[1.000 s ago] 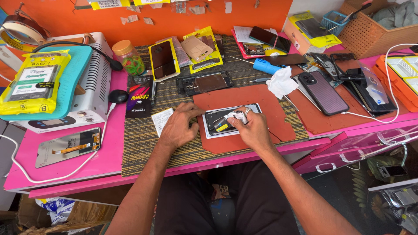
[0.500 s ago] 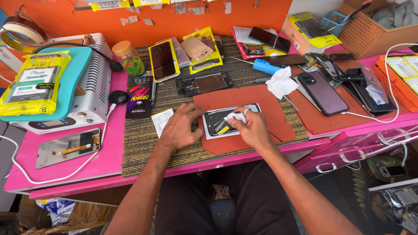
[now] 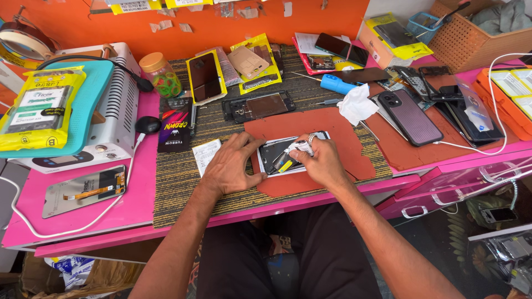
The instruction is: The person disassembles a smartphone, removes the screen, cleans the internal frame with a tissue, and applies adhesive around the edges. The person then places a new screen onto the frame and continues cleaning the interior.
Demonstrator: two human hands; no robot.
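An opened phone with its back off [image 3: 275,159] lies on a red-brown mat [image 3: 338,130] at the front of the pink bench. My left hand [image 3: 231,165] rests flat on the mat with its fingertips pressing the phone's left end. My right hand [image 3: 320,160] sits on the phone's right end, its fingers pinched on a small white wad, perhaps a wipe [image 3: 300,147], held against the phone's inside. The phone's right half is hidden under that hand.
Around the mat lie a phone frame [image 3: 259,106], a blue-handled tool [image 3: 336,84], a crumpled white tissue [image 3: 357,103], a purple phone [image 3: 409,116], more phones at right, a jar [image 3: 161,73], a white heating machine [image 3: 113,111], a loose screen [image 3: 84,189] and white cables.
Both hands stay on the opened phone. My right hand has shifted only slightly while rubbing with the white wad.
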